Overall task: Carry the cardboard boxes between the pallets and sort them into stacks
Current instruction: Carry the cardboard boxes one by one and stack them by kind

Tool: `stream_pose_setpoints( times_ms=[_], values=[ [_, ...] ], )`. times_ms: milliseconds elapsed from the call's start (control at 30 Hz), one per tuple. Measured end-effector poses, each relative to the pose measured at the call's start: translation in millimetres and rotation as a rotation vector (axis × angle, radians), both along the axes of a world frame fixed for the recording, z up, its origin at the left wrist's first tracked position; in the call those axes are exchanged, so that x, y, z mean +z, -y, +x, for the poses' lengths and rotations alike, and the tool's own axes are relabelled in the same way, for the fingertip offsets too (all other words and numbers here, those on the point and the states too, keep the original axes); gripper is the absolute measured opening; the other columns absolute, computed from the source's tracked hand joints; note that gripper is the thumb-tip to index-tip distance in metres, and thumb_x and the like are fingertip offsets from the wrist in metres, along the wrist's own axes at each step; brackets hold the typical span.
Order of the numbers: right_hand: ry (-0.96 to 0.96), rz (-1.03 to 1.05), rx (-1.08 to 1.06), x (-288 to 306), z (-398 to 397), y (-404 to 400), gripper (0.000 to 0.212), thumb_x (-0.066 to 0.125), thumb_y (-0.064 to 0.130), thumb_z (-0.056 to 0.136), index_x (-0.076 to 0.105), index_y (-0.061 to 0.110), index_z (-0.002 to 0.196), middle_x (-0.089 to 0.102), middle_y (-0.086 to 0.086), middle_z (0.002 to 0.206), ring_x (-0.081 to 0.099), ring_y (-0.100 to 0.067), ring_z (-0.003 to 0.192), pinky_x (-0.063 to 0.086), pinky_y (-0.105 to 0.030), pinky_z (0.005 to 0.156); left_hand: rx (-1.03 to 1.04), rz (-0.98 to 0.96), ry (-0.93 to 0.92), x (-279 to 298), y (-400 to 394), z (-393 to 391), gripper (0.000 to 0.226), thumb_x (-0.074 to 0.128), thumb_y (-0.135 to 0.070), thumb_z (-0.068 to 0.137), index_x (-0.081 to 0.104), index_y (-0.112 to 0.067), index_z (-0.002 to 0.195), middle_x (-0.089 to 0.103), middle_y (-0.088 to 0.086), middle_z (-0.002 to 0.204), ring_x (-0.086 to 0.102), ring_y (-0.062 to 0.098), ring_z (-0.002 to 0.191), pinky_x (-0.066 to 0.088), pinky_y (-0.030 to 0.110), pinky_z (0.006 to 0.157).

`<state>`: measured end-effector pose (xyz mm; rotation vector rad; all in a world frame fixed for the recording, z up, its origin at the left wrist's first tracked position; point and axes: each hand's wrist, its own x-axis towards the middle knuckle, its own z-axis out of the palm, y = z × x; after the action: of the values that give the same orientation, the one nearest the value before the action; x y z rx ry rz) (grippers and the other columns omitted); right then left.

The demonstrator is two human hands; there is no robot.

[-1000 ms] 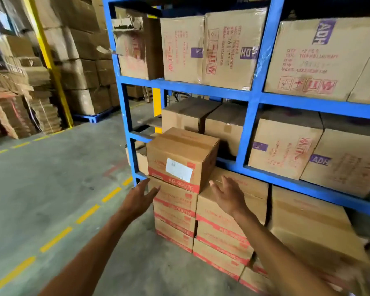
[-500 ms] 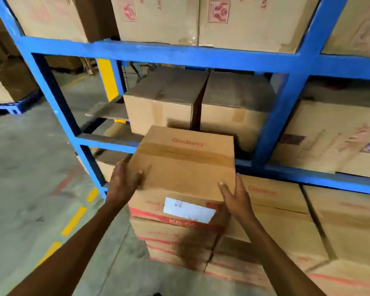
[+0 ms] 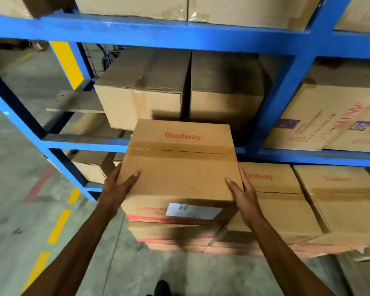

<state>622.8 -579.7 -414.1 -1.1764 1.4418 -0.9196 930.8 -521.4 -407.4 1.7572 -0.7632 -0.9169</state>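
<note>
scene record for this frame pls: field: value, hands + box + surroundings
held box: Glodway box, taped top, white label on its front face
left hand: left hand grips the box's left side, thumb on top
right hand: right hand grips the right side, thumb on top
support: top of a floor stack of red-striped boxes; whether it is lifted clear cannot be told
neighbour: second Glodway box to the right, lower
behind: blue rack with plain boxes
floor: yellow dashed line
</note>
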Motion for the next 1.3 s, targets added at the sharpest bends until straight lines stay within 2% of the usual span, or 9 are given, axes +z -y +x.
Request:
stream_pose_setpoints(
  times_ms=[133, 200, 467, 533, 600, 767, 933, 1133, 1300],
  values=[
    [0.022, -0.039, 0.012, 18, -16, -11, 0.067, 0.060, 0.026, 0.091, 0.026, 0.032, 0.149, 0.048, 0.007, 0.130, 0.047, -0.011, 0.113, 0.043, -0.026, 0.093, -0.018, -0.053, -0.051, 17, -22, -13, 0.044, 0.073, -0.033, 0.081, 0.053, -0.045, 0.118, 0.065, -0.003, 0.115, 0.063, 0.015, 0.099, 0.050, 0.033, 0.086],
    [0.034, -0.053, 0.026, 27, -39, -31, 0.065, 0.060, 0.024, 0.091, 0.029, 0.031, 0.147, 0.047, 0.011, 0.128, 0.046, -0.008, 0.113, 0.040, -0.020, 0.091, -0.008, -0.077, -0.073, 25, -45, -32, 0.044, 0.074, -0.033, 0.080, 0.054, -0.046, 0.117, 0.066, -0.002, 0.115, 0.065, 0.020, 0.101, 0.052, 0.036, 0.087],
    [0.028, -0.122, 0.078, 55, -174, -114, 0.064, 0.067, 0.028, 0.086, 0.039, 0.034, 0.143, 0.052, 0.007, 0.134, 0.050, -0.014, 0.120, 0.041, -0.039, 0.106, 0.046, -0.152, -0.053, 32, -152, -164, 0.065, 0.078, -0.043, 0.072, 0.055, -0.029, 0.131, 0.066, -0.003, 0.118, 0.065, 0.017, 0.103, 0.052, 0.038, 0.092],
    [0.051, -0.105, 0.086, 62, -216, -148, 0.067, 0.069, 0.027, 0.084, 0.039, 0.035, 0.143, 0.051, 0.007, 0.137, 0.051, -0.014, 0.119, 0.045, -0.038, 0.102, 0.103, -0.124, -0.063, 30, -191, -206, 0.081, 0.080, -0.050, 0.067, 0.048, -0.030, 0.138, 0.061, -0.004, 0.127, 0.062, 0.018, 0.110, 0.049, 0.039, 0.096],
    [0.072, -0.080, 0.075, 70, -256, -185, 0.066, 0.066, 0.021, 0.087, 0.037, 0.031, 0.145, 0.050, 0.007, 0.133, 0.051, -0.010, 0.112, 0.048, -0.023, 0.085, 0.104, -0.101, -0.059, 32, -225, -246, 0.086, 0.079, -0.050, 0.067, 0.043, -0.027, 0.142, 0.057, -0.004, 0.131, 0.060, 0.019, 0.112, 0.049, 0.040, 0.096],
    [0.033, -0.105, 0.044, 85, -370, -278, 0.061, 0.061, 0.019, 0.090, 0.036, 0.033, 0.144, 0.049, 0.009, 0.123, 0.051, 0.001, 0.092, 0.042, -0.009, 0.064, 0.020, -0.112, -0.092, 46, -307, -364, 0.068, 0.074, -0.039, 0.077, 0.048, -0.025, 0.138, 0.062, 0.001, 0.121, 0.062, 0.024, 0.104, 0.053, 0.036, 0.080],
    [0.012, -0.077, -0.053, 66, -491, -383, 0.061, 0.064, 0.022, 0.088, 0.039, 0.038, 0.141, 0.052, 0.009, 0.126, 0.055, -0.003, 0.098, 0.044, -0.018, 0.072, -0.090, -0.067, -0.034, 36, -386, -483, 0.070, 0.068, -0.042, 0.081, 0.039, -0.028, 0.144, 0.054, 0.003, 0.132, 0.055, 0.030, 0.112, 0.048, 0.050, 0.094],
    [0.031, -0.016, -0.136, 36, -632, -511, 0.062, 0.066, 0.019, 0.087, 0.040, 0.037, 0.140, 0.055, 0.012, 0.121, 0.055, -0.006, 0.104, 0.045, -0.028, 0.092, -0.212, -0.029, -0.095, 0, -485, -621, 0.067, 0.068, -0.039, 0.082, 0.042, -0.026, 0.143, 0.056, 0.000, 0.125, 0.057, 0.026, 0.107, 0.050, 0.044, 0.088],
    [0.003, 0.120, -0.190, 30, -737, -605, 0.060, 0.066, 0.016, 0.086, 0.044, 0.030, 0.140, 0.056, 0.009, 0.122, 0.054, 0.005, 0.095, 0.044, -0.016, 0.073, -0.281, 0.074, -0.179, -12, -577, -722, 0.060, 0.071, -0.032, 0.081, 0.050, -0.019, 0.136, 0.064, 0.002, 0.121, 0.065, 0.016, 0.096, 0.051, 0.031, 0.083]
  ],
)
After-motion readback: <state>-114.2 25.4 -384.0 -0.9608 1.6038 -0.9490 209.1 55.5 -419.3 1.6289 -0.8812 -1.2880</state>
